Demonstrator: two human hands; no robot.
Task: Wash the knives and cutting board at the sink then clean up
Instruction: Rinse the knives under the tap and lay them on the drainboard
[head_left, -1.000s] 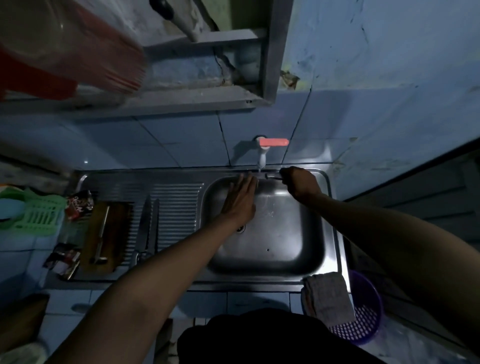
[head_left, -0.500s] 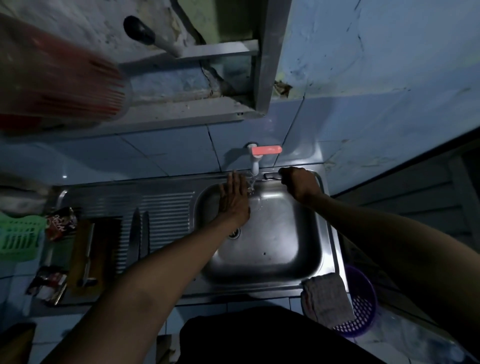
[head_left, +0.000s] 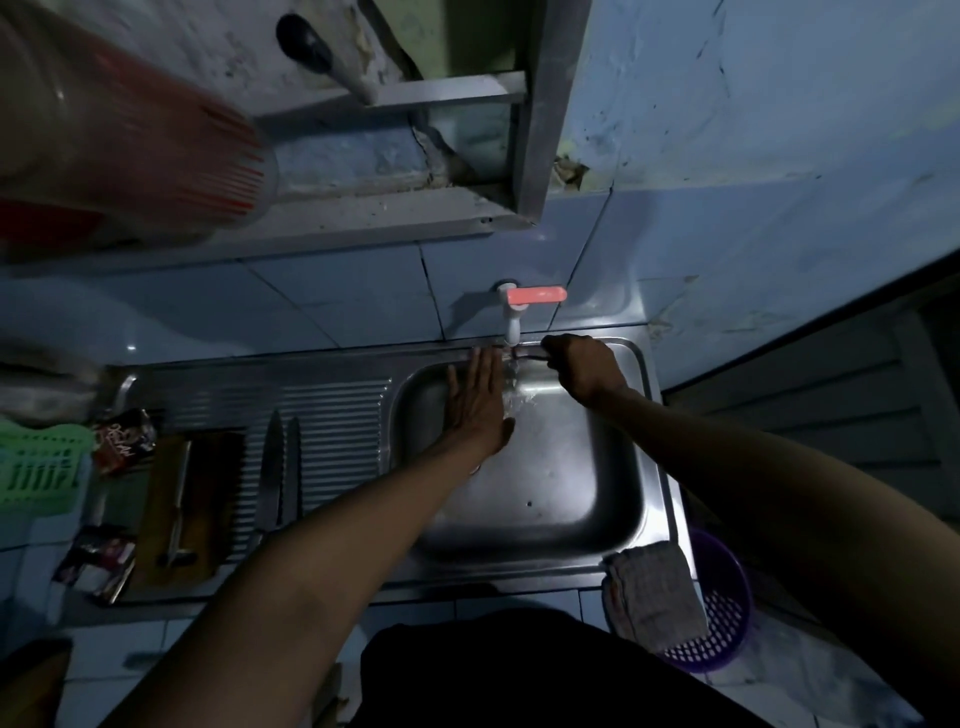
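Water runs from the white tap (head_left: 511, 325) with a red lever into the steel sink (head_left: 550, 499). My left hand (head_left: 478, 402) lies flat with straight fingers at the left of the stream. My right hand (head_left: 584, 366) is curled round a thin dark object, seemingly a knife (head_left: 527, 354), and holds it under the tap. Two knives (head_left: 280, 467) lie side by side on the ribbed drainboard. Further left is the wooden cutting board (head_left: 208, 493) with a metal-handled utensil (head_left: 179, 499) on it.
A grey cloth (head_left: 654, 597) hangs over the sink's front right corner above a purple basket (head_left: 727, 623). A green basket (head_left: 36, 473) and snack packets (head_left: 122, 436) sit at the left. A shelf with a red-striped container (head_left: 130, 140) hangs overhead.
My left hand has drawn back slightly from under the tap and now lies beside the stream. My right hand stays at the tap with the dark object.
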